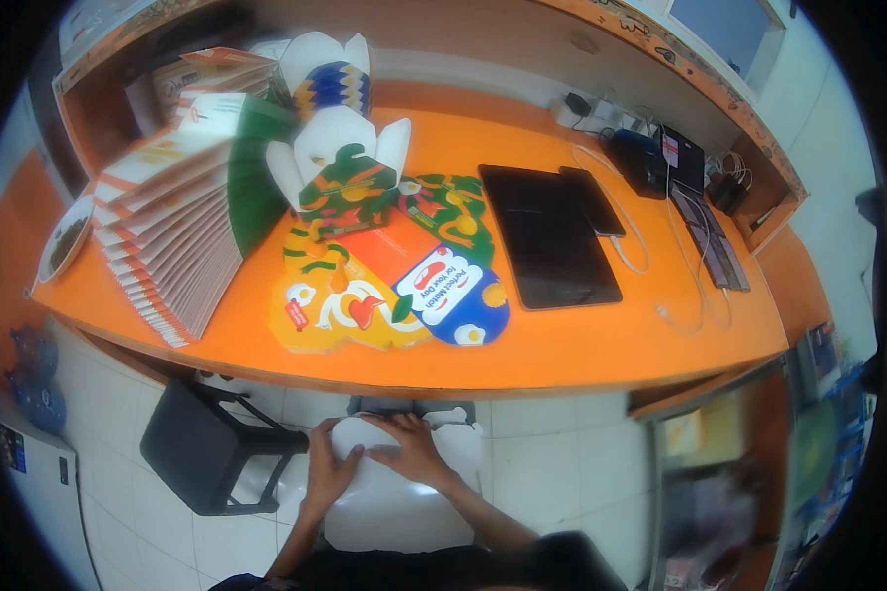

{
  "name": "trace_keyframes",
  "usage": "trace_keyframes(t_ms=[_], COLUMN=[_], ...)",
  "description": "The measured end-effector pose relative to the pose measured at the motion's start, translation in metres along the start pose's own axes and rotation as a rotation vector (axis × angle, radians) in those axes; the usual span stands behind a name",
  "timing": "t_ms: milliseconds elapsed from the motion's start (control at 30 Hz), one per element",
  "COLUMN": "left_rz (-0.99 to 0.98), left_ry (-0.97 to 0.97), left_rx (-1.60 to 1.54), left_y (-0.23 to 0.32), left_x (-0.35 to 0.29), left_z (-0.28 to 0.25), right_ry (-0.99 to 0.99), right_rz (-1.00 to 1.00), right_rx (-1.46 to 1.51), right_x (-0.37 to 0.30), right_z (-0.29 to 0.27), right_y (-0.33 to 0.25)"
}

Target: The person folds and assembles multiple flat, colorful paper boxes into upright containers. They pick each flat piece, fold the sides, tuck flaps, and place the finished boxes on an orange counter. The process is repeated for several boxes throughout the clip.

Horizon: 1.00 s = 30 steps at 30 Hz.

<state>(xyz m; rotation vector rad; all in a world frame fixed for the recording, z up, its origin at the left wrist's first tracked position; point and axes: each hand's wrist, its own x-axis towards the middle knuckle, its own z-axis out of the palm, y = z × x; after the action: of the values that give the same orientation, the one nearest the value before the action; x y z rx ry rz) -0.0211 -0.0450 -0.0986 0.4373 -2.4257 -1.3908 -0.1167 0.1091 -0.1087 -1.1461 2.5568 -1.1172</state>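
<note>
Below the table's front edge, at my lap, lies a glossy white cardboard sheet (396, 507) with a rounded top edge, its plain side up. My left hand (329, 465) grips its left upper edge, the thumb on top. My right hand (410, 450) is bent over the upper right part, with its thumb pointing in toward the left one. Some fingertips are hidden behind the edge. On the table in front are flat printed cardboard cut-outs, one yellow (310, 313) and one blue (481, 320). An open green-printed carton box (350, 182) stands behind them.
On the orange table (217, 350), a fanned stack of cartons (182, 197) leans left beside a bowl (64, 246). A blue-patterned box (335, 87) stands behind. Right are a tablet (547, 236), a phone (591, 200) and cables (646, 251). A black stool (207, 448) is below left.
</note>
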Motion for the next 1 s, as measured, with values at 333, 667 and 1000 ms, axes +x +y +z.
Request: trace_keyframes(t_ms=[333, 667, 1000], left_rz=[0.176, 0.016, -0.007], left_ry=[-0.108, -0.055, -0.01], left_rx=[0.203, -0.006, -0.337], left_y=[0.001, 0.03, 0.03], left_x=[0.016, -0.008, 0.013], left_z=[0.013, -0.006, 0.0], right_ry=[-0.013, -0.045, -0.097], right_rz=[0.051, 0.111, 0.253], right_rx=[-0.083, 0.395, 0.343], right_x=[-0.019, -0.007, -0.016], right_z=[-0.001, -0.044, -0.107], right_y=[0.001, -0.004, 0.011])
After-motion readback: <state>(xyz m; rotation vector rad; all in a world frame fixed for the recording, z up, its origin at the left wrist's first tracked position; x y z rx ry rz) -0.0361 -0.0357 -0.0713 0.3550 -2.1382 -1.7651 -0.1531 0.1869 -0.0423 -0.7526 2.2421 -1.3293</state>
